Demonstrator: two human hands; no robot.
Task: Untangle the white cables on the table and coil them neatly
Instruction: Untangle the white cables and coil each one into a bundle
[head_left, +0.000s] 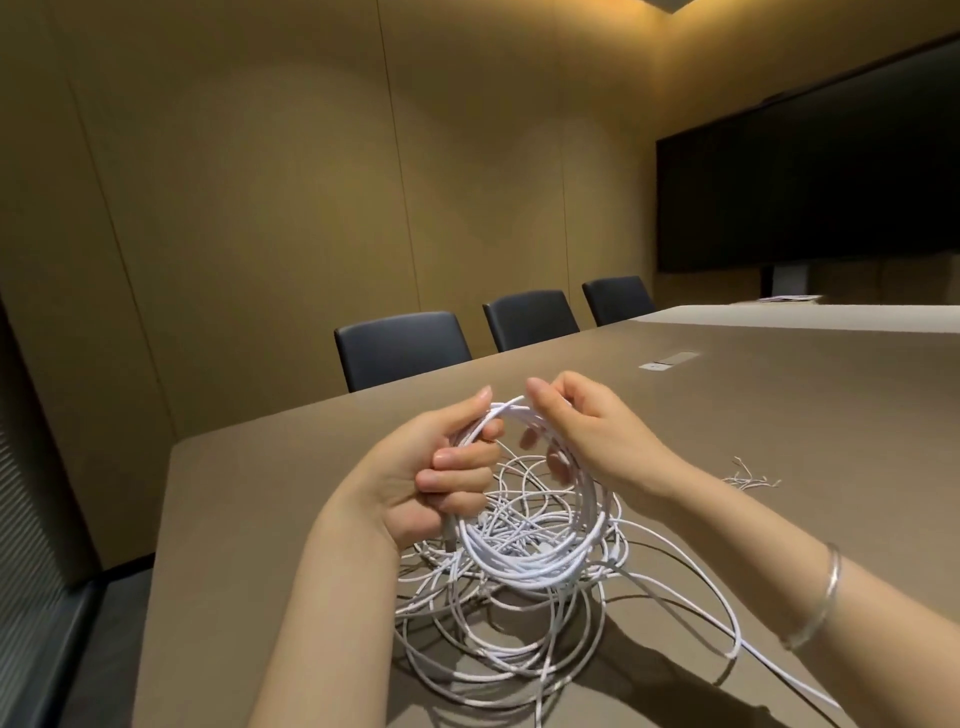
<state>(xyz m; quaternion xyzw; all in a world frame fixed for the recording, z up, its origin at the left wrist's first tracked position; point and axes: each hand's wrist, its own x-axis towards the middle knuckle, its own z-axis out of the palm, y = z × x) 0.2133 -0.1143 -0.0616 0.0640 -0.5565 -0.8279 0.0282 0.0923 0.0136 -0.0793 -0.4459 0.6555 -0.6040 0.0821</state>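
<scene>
Left hand (447, 467), right hand (587, 431) grip white coil (535, 561) above tangled cables (493, 649).

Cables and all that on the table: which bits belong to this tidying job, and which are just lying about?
Part of the job:
coil of white cable
tangled white cables
left hand
right hand

Just lying about:
small ties
chairs
dark screen
table socket panel

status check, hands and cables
Left hand and right hand both gripping the half-wound coil. Loose tangle underneath on the table. Nothing blocking.
</scene>
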